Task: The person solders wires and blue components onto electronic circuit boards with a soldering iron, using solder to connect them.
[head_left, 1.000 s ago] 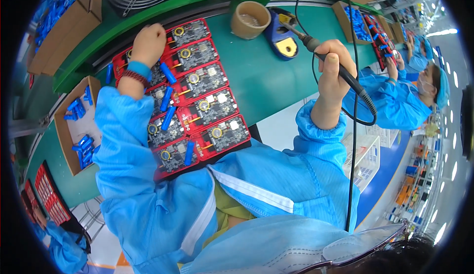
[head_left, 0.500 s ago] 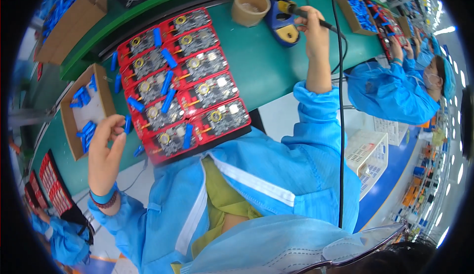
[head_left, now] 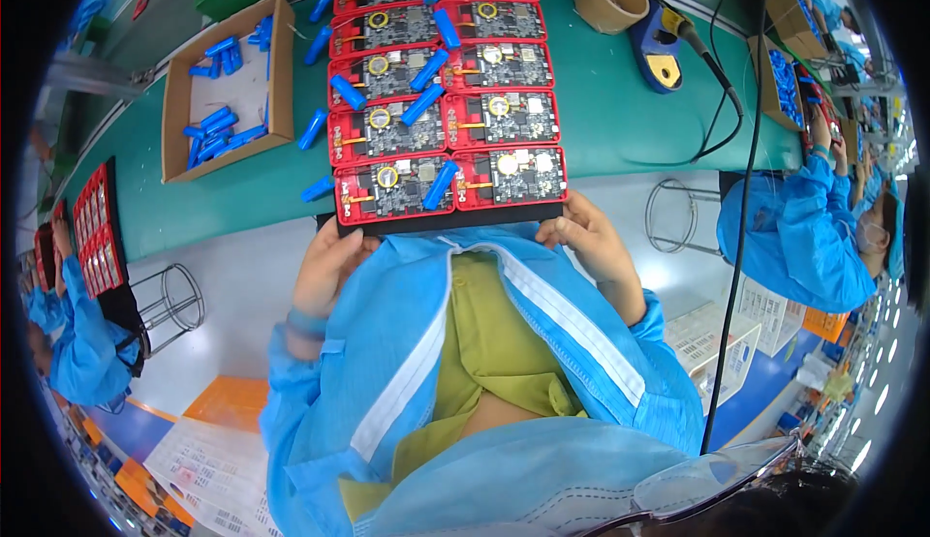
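A black tray (head_left: 455,219) carries two columns of red plastic cases (head_left: 395,213), each with a circuit board (head_left: 528,177) inside. Blue cylindrical batteries (head_left: 422,103) lie loose across the boards. My left hand (head_left: 327,264) grips the tray's near left corner, its thumb and fingers curled at the edge. At the near right corner my right hand (head_left: 593,237) pinches the same tray. More batteries (head_left: 313,129) rest on the green bench just left of the cases.
A cardboard box (head_left: 281,101) with blue batteries stands on the left of the green bench (head_left: 620,130). At the far right, a soldering iron (head_left: 712,64) sits in its blue stand (head_left: 659,53) beside a tan round pot (head_left: 610,0). A black cable (head_left: 744,217) hangs down on the right. Co-workers sit on both sides.
My right hand has left the soldering iron, now in its stand, and come to the tray. My left hand has moved from beside the battery box to the tray's left corner. The view has turned.
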Action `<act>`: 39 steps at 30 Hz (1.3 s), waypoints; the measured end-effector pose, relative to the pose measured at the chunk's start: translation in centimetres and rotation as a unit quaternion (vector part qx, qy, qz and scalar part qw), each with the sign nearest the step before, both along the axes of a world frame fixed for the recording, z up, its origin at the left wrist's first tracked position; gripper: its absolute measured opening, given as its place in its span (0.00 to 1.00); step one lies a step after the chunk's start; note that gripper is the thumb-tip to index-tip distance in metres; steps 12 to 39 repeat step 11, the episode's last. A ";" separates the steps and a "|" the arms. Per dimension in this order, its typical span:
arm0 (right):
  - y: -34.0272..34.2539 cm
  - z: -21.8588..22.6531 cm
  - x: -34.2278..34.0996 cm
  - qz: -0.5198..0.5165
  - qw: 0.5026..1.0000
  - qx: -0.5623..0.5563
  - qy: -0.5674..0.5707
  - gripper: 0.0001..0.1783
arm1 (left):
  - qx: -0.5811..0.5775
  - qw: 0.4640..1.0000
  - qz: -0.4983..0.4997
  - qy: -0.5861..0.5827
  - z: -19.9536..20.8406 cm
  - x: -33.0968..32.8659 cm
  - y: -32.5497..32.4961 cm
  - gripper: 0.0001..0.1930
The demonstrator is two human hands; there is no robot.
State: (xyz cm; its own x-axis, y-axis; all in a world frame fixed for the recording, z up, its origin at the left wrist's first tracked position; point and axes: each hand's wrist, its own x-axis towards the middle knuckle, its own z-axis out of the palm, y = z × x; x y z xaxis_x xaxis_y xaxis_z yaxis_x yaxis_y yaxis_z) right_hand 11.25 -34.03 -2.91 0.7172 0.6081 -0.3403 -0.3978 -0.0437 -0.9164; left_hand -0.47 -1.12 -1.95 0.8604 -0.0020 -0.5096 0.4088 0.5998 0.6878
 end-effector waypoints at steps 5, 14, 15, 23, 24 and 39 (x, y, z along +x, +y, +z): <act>1.1 0.4 0.2 -0.116 0.986 0.094 0.069 0.23 | -0.007 0.999 -0.027 -0.017 0.1 0.9 0.5 0.16; 2.1 2.3 4.4 -0.137 0.984 0.113 -0.008 0.21 | 0.057 0.990 -0.102 -0.079 0.6 3.9 -0.6 0.18; 2.1 2.3 4.4 -0.137 0.984 0.113 -0.008 0.21 | 0.057 0.990 -0.102 -0.079 0.6 3.9 -0.6 0.18; 2.1 2.3 4.4 -0.137 0.984 0.113 -0.008 0.21 | 0.057 0.990 -0.102 -0.079 0.6 3.9 -0.6 0.18; 2.1 2.3 4.4 -0.137 0.984 0.113 -0.008 0.21 | 0.057 0.990 -0.102 -0.079 0.6 3.9 -0.6 0.18; 2.1 2.3 4.4 -0.137 0.984 0.113 -0.008 0.21 | 0.057 0.990 -0.102 -0.079 0.6 3.9 -0.6 0.18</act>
